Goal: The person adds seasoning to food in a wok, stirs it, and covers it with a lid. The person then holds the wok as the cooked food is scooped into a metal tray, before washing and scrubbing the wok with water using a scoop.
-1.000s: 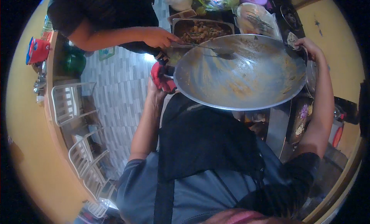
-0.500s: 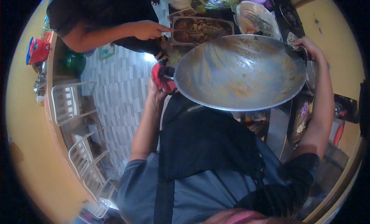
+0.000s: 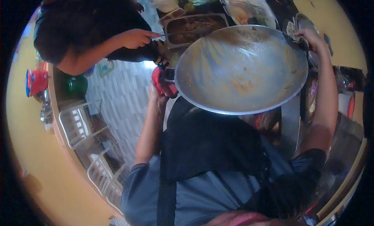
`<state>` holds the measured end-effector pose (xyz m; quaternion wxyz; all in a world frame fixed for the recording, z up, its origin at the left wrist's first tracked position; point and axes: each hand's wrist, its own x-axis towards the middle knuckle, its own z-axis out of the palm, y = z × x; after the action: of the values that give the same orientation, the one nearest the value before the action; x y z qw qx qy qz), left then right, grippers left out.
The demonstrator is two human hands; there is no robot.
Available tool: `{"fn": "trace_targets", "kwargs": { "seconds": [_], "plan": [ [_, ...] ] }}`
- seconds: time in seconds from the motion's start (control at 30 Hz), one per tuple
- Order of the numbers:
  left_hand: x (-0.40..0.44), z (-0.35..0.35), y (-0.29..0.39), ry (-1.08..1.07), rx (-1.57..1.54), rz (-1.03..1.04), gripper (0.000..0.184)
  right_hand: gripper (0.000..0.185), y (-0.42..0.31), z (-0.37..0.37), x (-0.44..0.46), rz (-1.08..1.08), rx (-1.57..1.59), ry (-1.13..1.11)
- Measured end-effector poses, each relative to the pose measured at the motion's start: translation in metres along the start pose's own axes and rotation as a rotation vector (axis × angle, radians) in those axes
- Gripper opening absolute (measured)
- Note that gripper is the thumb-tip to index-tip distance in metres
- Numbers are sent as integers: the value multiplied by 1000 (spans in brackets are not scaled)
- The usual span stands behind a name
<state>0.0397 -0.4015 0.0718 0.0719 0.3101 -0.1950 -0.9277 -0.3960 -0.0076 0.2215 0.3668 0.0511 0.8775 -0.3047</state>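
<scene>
At the far left, white chairs (image 3: 78,126) are standing on the tiled floor (image 3: 126,93). A co-worker's hand (image 3: 136,38) is holding a long utensil (image 3: 177,33) over a metal tray of food (image 3: 196,29). The left hand (image 3: 155,88) is gripping the wok's near-left handle through a red cloth (image 3: 161,81), its fingers partly hidden. The wok (image 3: 243,76), smeared with brown residue, is tilting in front of the apron (image 3: 210,142), between both hands. The right hand (image 3: 314,42) is curling its fingers around the opposite handle, beside a pale cloth (image 3: 292,30).

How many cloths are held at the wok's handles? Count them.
2: a red cloth in the left hand, and a pale cloth in the right hand, across the wok.
</scene>
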Motion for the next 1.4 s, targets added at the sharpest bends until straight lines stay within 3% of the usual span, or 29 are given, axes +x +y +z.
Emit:
{"fn": "trace_targets", "kwargs": {
  "seconds": [0.1,0.23,0.33,0.37,0.43,0.5,0.53,0.57,0.63,0.8,0.9,1.0,1.1,1.17,1.23,1.3,1.37,1.4],
  "plan": [
    [4,-5,2,139,7,58,33,25,9,14,-23,-147,0,134],
    [18,-22,12,-72,58,-107,35,26,27,21,-45,-90,5,103],
    [17,-26,10,101,102,-43,34,30,50,29,-59,-54,130,80],
    [22,-44,11,19,649,25,34,33,64,34,-68,-7,254,104],
    [28,-44,11,-91,1203,105,34,37,95,43,-85,37,391,140],
    [35,-31,3,-10,484,-160,32,44,122,55,-106,-25,551,188],
    [54,-50,-8,21,341,-205,33,44,127,66,-126,-17,593,266],
    [52,-29,-15,93,365,-142,31,45,130,78,-144,-12,634,343],
    [65,-31,-29,-27,501,-186,29,42,162,87,-158,-139,651,521],
    [66,8,-53,13,590,-286,20,46,237,77,-214,-122,569,569],
    [82,-6,-75,-80,612,-269,21,43,264,89,-247,-43,638,569],
    [111,-37,-97,-405,871,57,22,38,284,96,-269,54,733,545],
    [105,-20,-93,-324,990,-209,28,38,305,113,-272,20,786,561],
    [82,6,-92,-184,655,-316,29,38,318,124,-266,-15,835,565],
    [76,14,-95,-124,669,-307,26,39,316,126,-263,-35,857,553],
    [66,22,-94,-15,754,-253,25,37,303,138,-269,32,955,591],
    [111,-52,-116,-27,830,-243,27,38,278,149,-284,37,900,661],
    [123,-74,-119,-304,1135,28,28,38,280,148,-289,42,849,642]
  ]
}}
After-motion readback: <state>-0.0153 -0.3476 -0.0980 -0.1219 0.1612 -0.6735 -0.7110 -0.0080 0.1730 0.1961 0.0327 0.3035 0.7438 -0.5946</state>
